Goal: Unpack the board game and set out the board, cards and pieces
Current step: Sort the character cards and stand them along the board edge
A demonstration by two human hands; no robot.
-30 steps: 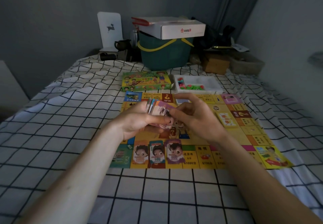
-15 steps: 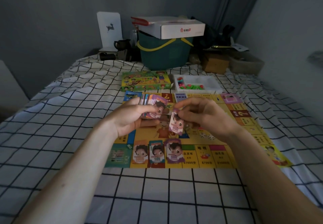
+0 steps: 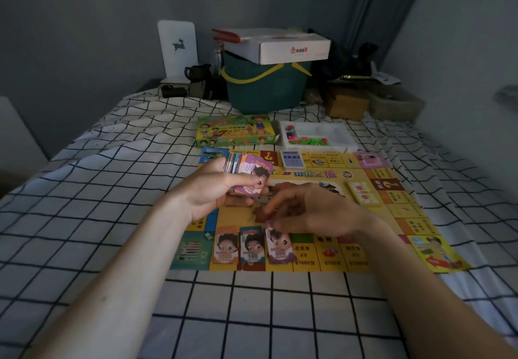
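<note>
1. Board already unfolded flat on the checked bedsheet, box lid and white tray lying just beyond its far edge
2. Left hand curled round a fanned stack of paper money, thumb pressed across the top note, held above the board's middle
3. Right hand down at the near edge, fingertips pinching the top of a purple note (either just laid or about to be let go, hard to say which)
4. Two more piles beside it to the left, orange notes and blue notes, so three denominations sorted in a row, each pile just beside the next
5. Blue card deck placed near the far edge, yellow card deck near the right edge
6. Coloured pieces not yet out, heaped in the tray
7. Judged roughly past halfway: board and cards set, money partly dealt with plenty left in hand, pieces untouched
</note>
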